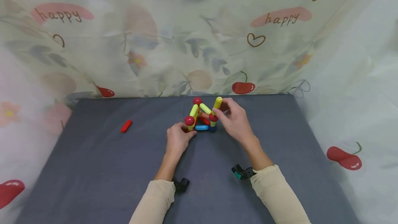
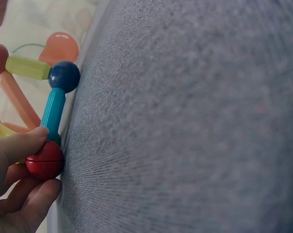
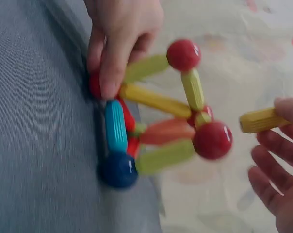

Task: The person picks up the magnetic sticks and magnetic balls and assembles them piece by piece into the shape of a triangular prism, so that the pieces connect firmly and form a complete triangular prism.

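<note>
A frame of magnetic rods and balls stands on the table; its yellow-green rod rises from a dark blue ball to a red ball. My left hand pinches the lower front-left red ball, beside the blue rod. My right hand holds a yellow rod between thumb and finger, the other fingers loosely spread. In the right wrist view, a gap separates this rod's free end from the upper red balls. An orange rod and a slanting yellow rod brace the frame.
A loose red rod lies on the dark grey table, left of the frame. Behind the table hangs a patterned cloth, close to the frame's back. Dark wrist devices sit by both sleeves.
</note>
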The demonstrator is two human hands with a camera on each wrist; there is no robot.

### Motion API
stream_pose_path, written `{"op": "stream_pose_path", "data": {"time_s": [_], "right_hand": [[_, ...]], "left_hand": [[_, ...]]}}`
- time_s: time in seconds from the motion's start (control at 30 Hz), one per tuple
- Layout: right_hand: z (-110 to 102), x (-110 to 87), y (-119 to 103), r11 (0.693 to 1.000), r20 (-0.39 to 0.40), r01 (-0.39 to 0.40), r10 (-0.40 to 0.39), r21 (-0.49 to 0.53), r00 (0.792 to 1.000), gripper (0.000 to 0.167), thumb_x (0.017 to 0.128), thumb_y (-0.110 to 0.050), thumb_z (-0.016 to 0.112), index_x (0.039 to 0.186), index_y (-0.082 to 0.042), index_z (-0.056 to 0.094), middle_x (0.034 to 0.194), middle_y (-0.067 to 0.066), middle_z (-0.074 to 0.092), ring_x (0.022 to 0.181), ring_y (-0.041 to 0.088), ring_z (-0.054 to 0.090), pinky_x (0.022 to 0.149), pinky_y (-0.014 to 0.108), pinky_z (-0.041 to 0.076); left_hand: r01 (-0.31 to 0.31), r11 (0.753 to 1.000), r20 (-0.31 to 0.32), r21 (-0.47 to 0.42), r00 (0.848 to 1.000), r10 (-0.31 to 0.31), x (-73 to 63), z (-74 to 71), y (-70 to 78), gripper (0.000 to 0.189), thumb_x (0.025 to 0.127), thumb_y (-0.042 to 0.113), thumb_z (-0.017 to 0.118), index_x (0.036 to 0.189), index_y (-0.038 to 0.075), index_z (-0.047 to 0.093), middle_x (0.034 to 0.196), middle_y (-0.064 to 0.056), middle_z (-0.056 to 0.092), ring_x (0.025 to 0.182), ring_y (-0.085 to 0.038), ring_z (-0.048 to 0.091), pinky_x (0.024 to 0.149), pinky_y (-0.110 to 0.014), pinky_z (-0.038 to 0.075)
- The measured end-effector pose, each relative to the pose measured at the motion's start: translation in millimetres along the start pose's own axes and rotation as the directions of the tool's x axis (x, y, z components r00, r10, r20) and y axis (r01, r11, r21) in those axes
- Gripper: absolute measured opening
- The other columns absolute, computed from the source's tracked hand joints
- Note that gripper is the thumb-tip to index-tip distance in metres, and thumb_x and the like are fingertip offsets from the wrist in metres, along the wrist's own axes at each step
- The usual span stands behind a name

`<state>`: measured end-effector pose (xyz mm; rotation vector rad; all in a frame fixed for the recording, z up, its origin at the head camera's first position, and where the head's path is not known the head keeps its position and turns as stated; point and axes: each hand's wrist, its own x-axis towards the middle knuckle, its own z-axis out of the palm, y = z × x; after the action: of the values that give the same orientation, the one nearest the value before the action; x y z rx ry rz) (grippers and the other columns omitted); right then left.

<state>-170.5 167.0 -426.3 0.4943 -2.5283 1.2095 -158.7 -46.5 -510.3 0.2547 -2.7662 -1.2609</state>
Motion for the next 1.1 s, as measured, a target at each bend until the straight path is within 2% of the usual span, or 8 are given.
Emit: {"op": "stream_pose_path", "data": {"time_s": [0.1, 0.23, 0.33, 0.53, 0.67, 0.87, 1.1], "right_hand": [[13, 6.2, -6, 0.999, 0.003, 0.045, -0.045, -0.005, 0.999, 0.032, 0.096, -0.024, 0.072, 0.123, -0.009, 0.063, 0.109, 0.008, 0.069, 0.097, 0.022, 0.062, 0.083, 0.042, 0.057], [30, 10.9, -5, 0.987, 0.059, 0.12, -0.115, -0.107, 0.992, 0.031, 0.093, -0.027, 0.076, 0.116, -0.009, 0.067, 0.116, 0.009, 0.065, 0.103, 0.027, 0.053, 0.086, 0.041, 0.053], [38, 11.1, -1, 0.961, 0.101, 0.156, -0.136, -0.228, 0.985, 0.031, 0.091, -0.032, 0.077, 0.111, -0.01, 0.07, 0.125, 0.012, 0.059, 0.112, 0.031, 0.049, 0.092, 0.044, 0.049], [48, 6.7, 6, 0.895, 0.171, 0.184, -0.123, -0.406, 0.978, 0.027, 0.089, -0.038, 0.079, 0.107, -0.018, 0.074, 0.142, 0.015, 0.052, 0.126, 0.037, 0.044, 0.106, 0.051, 0.044], [51, 3.9, 7, 0.862, 0.19, 0.208, -0.133, -0.462, 0.973, 0.024, 0.085, -0.036, 0.083, 0.102, -0.02, 0.076, 0.146, 0.016, 0.05, 0.126, 0.038, 0.044, 0.105, 0.055, 0.042], [55, -1.4, 11, 0.819, 0.219, 0.219, -0.117, -0.531, 0.969, 0.025, 0.084, -0.032, 0.085, 0.104, -0.021, 0.075, 0.148, 0.015, 0.047, 0.124, 0.037, 0.044, 0.099, 0.053, 0.045], [58, -2.9, 15, 0.808, 0.227, 0.23, -0.122, -0.542, 0.966, 0.026, 0.085, -0.036, 0.083, 0.105, -0.022, 0.075, 0.149, 0.014, 0.047, 0.124, 0.037, 0.045, 0.097, 0.052, 0.045]], "left_hand": [[0.016, 1.0, 0.001, 0.002, 1.0, -0.016, -0.9, -0.4, 1.7, 0.033, 0.08, 0.03, 0.089, 0.1, 0.007, 0.077, 0.093, -0.009, 0.076, 0.084, -0.024, 0.068, 0.076, -0.04, 0.058], [0.032, 0.999, -0.005, 0.004, 0.999, -0.032, -1.9, -1.1, 2.9, 0.033, 0.079, 0.03, 0.089, 0.101, 0.008, 0.077, 0.092, -0.009, 0.077, 0.082, -0.024, 0.069, 0.075, -0.04, 0.059], [0.026, 1.0, -0.011, 0.005, 1.0, -0.026, -1.9, -1.2, 3.2, 0.033, 0.079, 0.03, 0.089, 0.1, 0.008, 0.078, 0.091, -0.009, 0.077, 0.081, -0.024, 0.069, 0.073, -0.04, 0.059], [0.006, 1.0, -0.02, 0.0, 1.0, -0.006, -1.6, -1.0, 3.3, 0.031, 0.08, 0.029, 0.089, 0.098, 0.007, 0.077, 0.088, -0.009, 0.076, 0.078, -0.024, 0.069, 0.072, -0.04, 0.059], [0.005, 1.0, -0.022, -0.002, 1.0, -0.005, -1.9, -0.1, 3.6, 0.032, 0.079, 0.029, 0.09, 0.099, 0.007, 0.077, 0.089, -0.01, 0.075, 0.078, -0.025, 0.068, 0.073, -0.04, 0.059], [-0.012, 1.0, -0.024, 0.008, 1.0, 0.013, -1.2, 1.7, 3.9, 0.031, 0.079, 0.027, 0.09, 0.099, 0.006, 0.077, 0.089, -0.01, 0.075, 0.078, -0.025, 0.069, 0.073, -0.041, 0.059], [-0.005, 1.0, -0.024, 0.006, 1.0, 0.005, -1.1, 3.4, 3.2, 0.03, 0.079, 0.027, 0.089, 0.098, 0.007, 0.077, 0.09, -0.01, 0.075, 0.079, -0.025, 0.069, 0.074, -0.042, 0.059]]}}
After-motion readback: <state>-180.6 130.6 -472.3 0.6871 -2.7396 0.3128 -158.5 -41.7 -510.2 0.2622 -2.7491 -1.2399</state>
